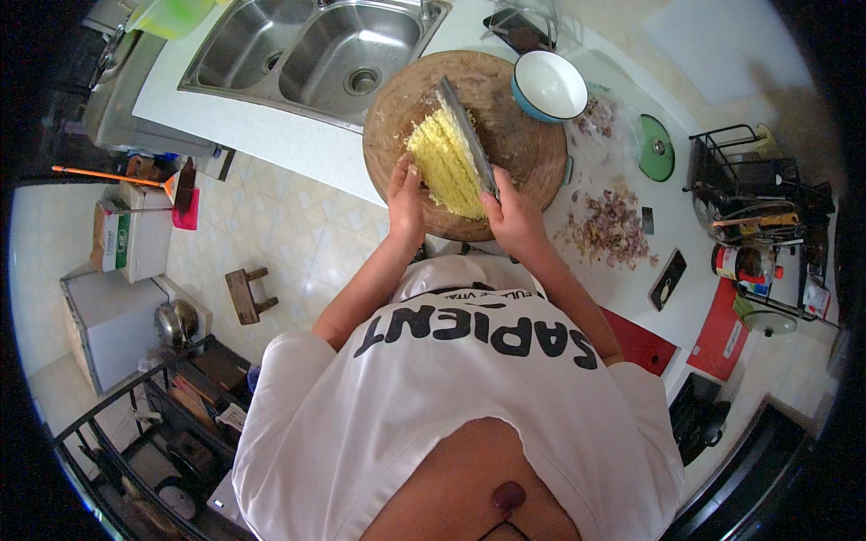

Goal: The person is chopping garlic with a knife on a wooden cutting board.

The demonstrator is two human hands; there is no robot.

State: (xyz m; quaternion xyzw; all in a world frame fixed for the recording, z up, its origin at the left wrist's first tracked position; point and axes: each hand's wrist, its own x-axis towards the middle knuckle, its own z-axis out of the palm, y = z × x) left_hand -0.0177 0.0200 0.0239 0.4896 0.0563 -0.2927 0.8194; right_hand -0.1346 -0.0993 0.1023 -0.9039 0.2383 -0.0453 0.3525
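Note:
A mound of finely chopped yellowish food, perhaps garlic, lies on a round wooden chopping board. My right hand grips the near end of a wide-bladed kitchen knife, whose blade stands on edge along the mound's right side, with bits stuck to it. At the mound's left edge rests my left hand, its fingers bent against the food and specked with crumbs; it holds no tool. A blue enamel bowl with a white inside sits on the board's upper right rim.
A double steel sink adjoins the board at upper left. Right of it, garlic skins, a green lid and a phone lie on the white counter. A small wooden stool stands on the floor.

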